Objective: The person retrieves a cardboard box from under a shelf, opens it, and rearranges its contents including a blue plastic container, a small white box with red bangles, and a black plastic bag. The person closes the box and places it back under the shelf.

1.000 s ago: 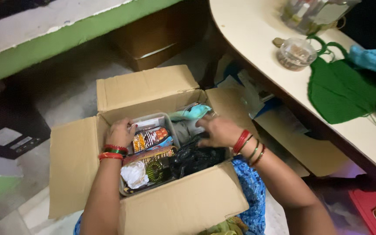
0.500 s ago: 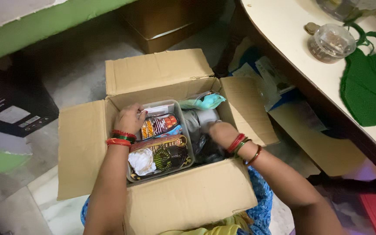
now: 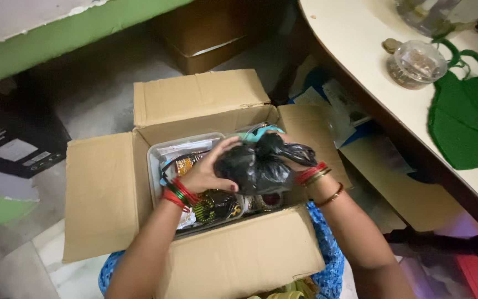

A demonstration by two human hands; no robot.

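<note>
Both hands hold a knotted black plastic bag (image 3: 258, 166) above the open cardboard box (image 3: 106, 194), over its right half. The left hand (image 3: 208, 171) has its fingers curled around the bag's left side; the right hand (image 3: 300, 163) is mostly hidden behind the bag, and its grip cannot be seen. All four box flaps are folded outward. In the left half sits a clear plastic container (image 3: 159, 152) of colourful packets. A dark flat carton (image 3: 15, 141) lies on the floor to the left.

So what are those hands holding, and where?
A knotted black plastic bag, held over the open cardboard box: left hand cups its side, right hand, mostly hidden, supports the other side.
</note>
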